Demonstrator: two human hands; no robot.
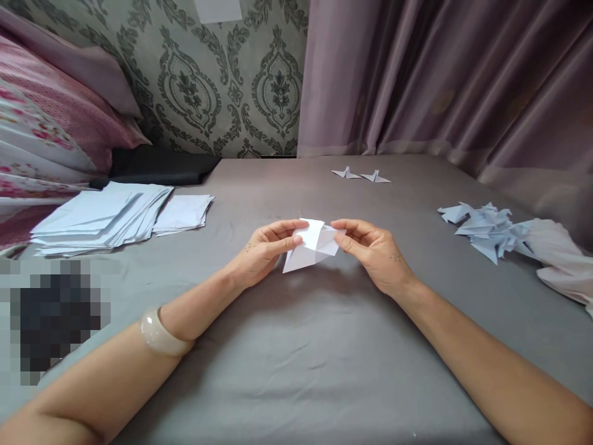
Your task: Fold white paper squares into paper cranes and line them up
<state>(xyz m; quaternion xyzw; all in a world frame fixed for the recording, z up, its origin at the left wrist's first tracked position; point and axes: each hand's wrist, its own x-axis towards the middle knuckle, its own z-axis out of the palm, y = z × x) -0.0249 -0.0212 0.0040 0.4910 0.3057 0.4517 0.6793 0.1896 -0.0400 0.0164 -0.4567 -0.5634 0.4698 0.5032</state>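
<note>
A partly folded sheet of white paper (311, 242) is held up between both hands, over the middle of the grey cloth surface. Its lower left corner points down, and creases cross its face. My left hand (273, 247) pinches the left edge between thumb and fingers; a pale bangle sits on that forearm. On the opposite side, my right hand (370, 250) pinches the right edge the same way. Both hands are closed on the paper, with the palms turned inward.
Left lie a stack of white paper (102, 216) and a smaller pile of paper squares (183, 213), before a black folded item (162, 165). Two folded paper birds (346, 173) stand at the back. Right is a heap of folded paper birds (491, 228) beside a whitish cloth (565, 253).
</note>
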